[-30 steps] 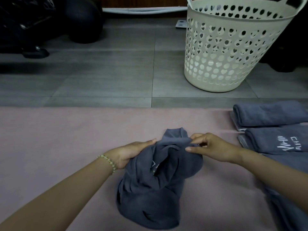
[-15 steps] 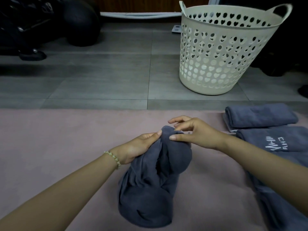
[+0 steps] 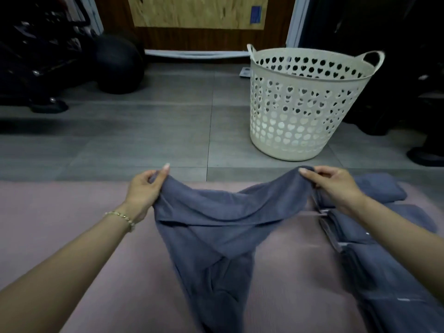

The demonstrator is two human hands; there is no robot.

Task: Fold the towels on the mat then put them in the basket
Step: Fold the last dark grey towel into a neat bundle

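We have the towel (image 3: 216,224) up by its far edge, in the middle of the frame. Our left hand (image 3: 144,188) pinches one corner between thumb and fingers at centre left. Our right hand (image 3: 334,186) pinches the other at centre right, so both are closed on cloth. The edge sags between them in a shallow curve. The rest hangs toward the bottom of the frame, twisted on itself and trailing onto the mat (image 3: 60,212). Holding the corners apart lets the cloth's own weight pull the twist out, so we judge this to be the spreading step, before any fold is made.

The other towels (image 3: 396,272) lie on the mat at the right of the frame, in a row from centre right to the lower right corner. They look folded, though the lower ones are blurred and we cannot tell how neatly. Lying off to the side, they likely leave the middle of the mat for laying this one flat.

The basket (image 3: 300,111) stands upright on the floor (image 3: 144,140) beyond the mat, upper right of centre. We see nothing grey through its holes, so we judge that no towel has gone in — the task is only partway. Next we would need to lower the towel flat with its corners taut, so the twist is not folded in.
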